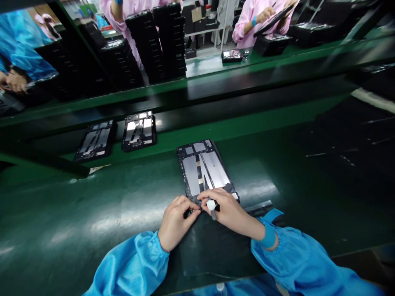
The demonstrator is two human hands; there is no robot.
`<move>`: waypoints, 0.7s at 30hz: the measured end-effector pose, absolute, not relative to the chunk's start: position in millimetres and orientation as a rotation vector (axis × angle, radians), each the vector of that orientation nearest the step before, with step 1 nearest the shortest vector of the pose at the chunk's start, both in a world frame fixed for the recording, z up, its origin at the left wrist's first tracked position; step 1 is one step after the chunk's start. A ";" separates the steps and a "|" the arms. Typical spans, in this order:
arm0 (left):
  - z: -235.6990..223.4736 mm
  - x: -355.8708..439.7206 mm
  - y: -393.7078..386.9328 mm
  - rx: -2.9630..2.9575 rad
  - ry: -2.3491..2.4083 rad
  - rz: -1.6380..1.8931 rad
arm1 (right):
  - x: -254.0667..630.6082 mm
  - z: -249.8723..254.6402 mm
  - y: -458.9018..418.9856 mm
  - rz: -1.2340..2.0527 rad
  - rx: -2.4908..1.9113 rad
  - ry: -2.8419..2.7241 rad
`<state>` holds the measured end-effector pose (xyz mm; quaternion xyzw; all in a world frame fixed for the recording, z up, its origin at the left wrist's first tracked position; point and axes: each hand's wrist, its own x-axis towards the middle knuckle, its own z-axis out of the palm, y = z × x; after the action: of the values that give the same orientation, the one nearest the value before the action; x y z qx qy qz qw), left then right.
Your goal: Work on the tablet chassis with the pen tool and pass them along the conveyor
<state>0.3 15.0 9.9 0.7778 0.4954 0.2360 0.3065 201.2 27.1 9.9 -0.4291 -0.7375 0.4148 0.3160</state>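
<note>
An opened tablet [207, 166] lies on the green bench in front of me, its silver battery panels and dark ribbon cables exposed. At its near edge, my left hand [177, 220] has thumb and forefinger pinched together; what sits between them is too small to make out. My right hand [226, 210] is closed around a small tool with a white end [211, 205], over the tablet's near edge. The tool's tip is hidden by the fingers. Both hands meet close together at that edge.
Two more opened tablets [139, 130] lie on trays at the back left. Beyond a raised green ledge [210, 80] stand tall stacks of black trays [168, 41]. Co-workers in pink [247, 20] and blue [23, 37] are across the bench. Dark material [348, 135] lies at the right.
</note>
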 end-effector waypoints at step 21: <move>1.2 -30.0 -2.9 2.921 1.111 0.439 | 201.6 3.8 23.1 0.906 -1.054 -2.073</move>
<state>-30.0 -2.9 1.2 0.9256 0.3519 0.1391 -0.0073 201.6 23.1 3.8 -0.4003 -0.7877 0.3444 0.3173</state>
